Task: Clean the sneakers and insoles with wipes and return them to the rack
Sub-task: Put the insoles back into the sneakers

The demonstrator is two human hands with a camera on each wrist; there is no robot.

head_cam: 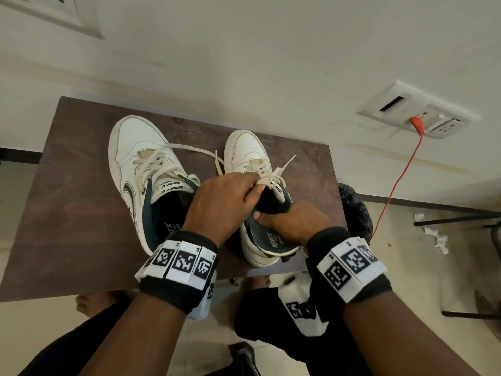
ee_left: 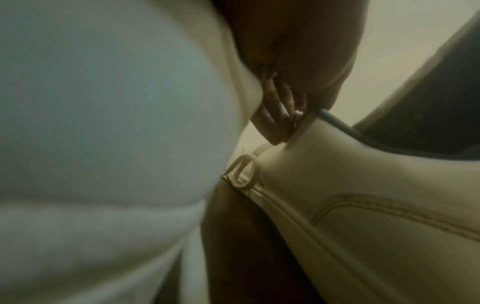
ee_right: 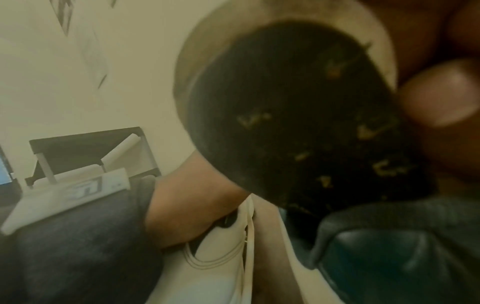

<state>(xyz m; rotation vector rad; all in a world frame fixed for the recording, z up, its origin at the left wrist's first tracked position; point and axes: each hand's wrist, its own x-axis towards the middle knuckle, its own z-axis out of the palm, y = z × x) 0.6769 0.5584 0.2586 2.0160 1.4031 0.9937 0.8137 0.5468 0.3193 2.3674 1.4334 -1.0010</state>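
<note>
Sneakers [head_cam: 141, 169] tongue reads "sparx"; insole [head_cam: 271, 238] "sparx".

The head view is evenly lit and mostly sharp, with soft shadows under the sneakers [head_cam: 146, 169] on the bench [head_cam: 67, 213] and wide-angle bending toward the edges. Both wrist views are dim, greenish and heavily blurred, near surfaces out of focus.

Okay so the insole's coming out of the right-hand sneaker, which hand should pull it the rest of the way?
The right hand. It already pinches the dark insole at the sneaker opening, while the left hand holds the tongue and laces back, keeping the opening wide.
</note>
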